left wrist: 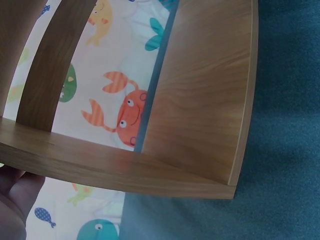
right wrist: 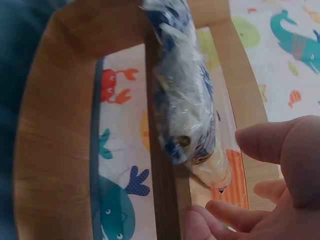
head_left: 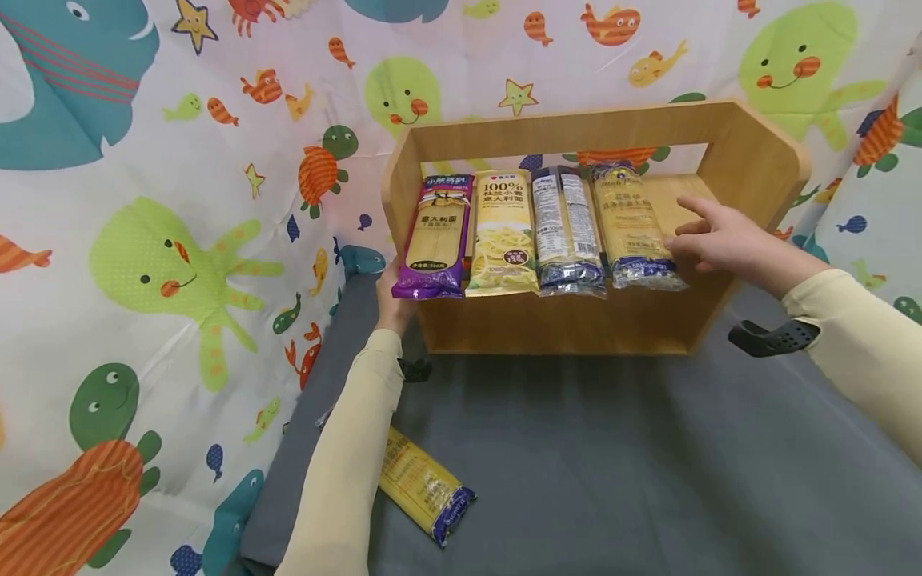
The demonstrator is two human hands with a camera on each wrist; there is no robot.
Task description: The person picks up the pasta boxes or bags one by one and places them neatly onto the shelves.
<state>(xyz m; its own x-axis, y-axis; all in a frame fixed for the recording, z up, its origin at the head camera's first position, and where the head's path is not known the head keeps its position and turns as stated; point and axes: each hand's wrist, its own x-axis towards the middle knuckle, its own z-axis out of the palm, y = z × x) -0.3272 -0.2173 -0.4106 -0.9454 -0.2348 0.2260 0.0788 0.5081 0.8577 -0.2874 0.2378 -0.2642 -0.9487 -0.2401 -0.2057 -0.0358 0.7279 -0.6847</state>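
Observation:
A wooden shelf unit (head_left: 555,328) holds a row of pasta packets whose lower ends reach past its middle board. From the left come a purple packet (head_left: 438,232), a yellow packet (head_left: 502,232), a blue-and-clear packet (head_left: 567,228) and a clear spaghetti packet with blue ends (head_left: 634,220). My left hand (head_left: 394,300) is at the outer face of the left side panel (left wrist: 115,170), its fingers partly hidden there. Beside the spaghetti packet's right edge is my right hand (head_left: 727,240), index finger extended, others loosely bent; its thumb (right wrist: 265,142) stands apart from the crinkled wrapper (right wrist: 182,95).
Another yellow spaghetti packet (head_left: 425,484) lies on the grey cloth surface (head_left: 576,464), partly behind the left forearm. A curtain with sea animals (head_left: 216,240) hangs behind and to the left. Black straps (head_left: 774,338) are worn at the wrists.

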